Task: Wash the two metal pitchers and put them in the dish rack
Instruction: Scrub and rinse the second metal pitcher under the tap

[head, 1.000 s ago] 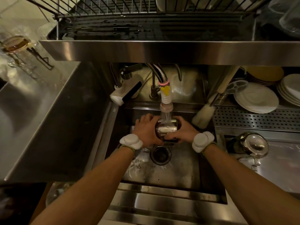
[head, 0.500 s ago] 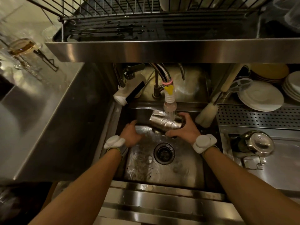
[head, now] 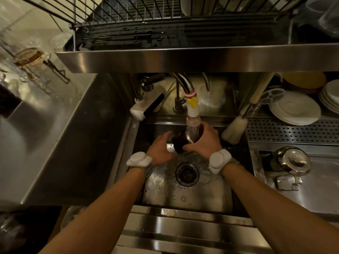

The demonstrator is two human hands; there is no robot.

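A small metal pitcher (head: 185,139) is held tilted under the running tap (head: 192,114), and water streams onto its upper end. My right hand (head: 205,142) grips it from the right, fingers curled round its body. My left hand (head: 160,147) sits at its lower left, fingertips touching its base end. A second shiny metal pitcher (head: 290,160) lies on its side on the counter right of the sink. The wire dish rack (head: 146,17) stands on the steel shelf above the tap.
The sink basin (head: 183,191) is wet, with a round drain (head: 187,173) below my hands. A white bottle brush (head: 233,130) leans at the basin's right rear corner. Stacks of white plates (head: 295,109) sit at the back right. Glassware (head: 29,57) stands at the far left.
My left hand, off to the left half a second ago, has come back to the pitcher. The pitcher has been turned under the water, its dark end now facing lower left.
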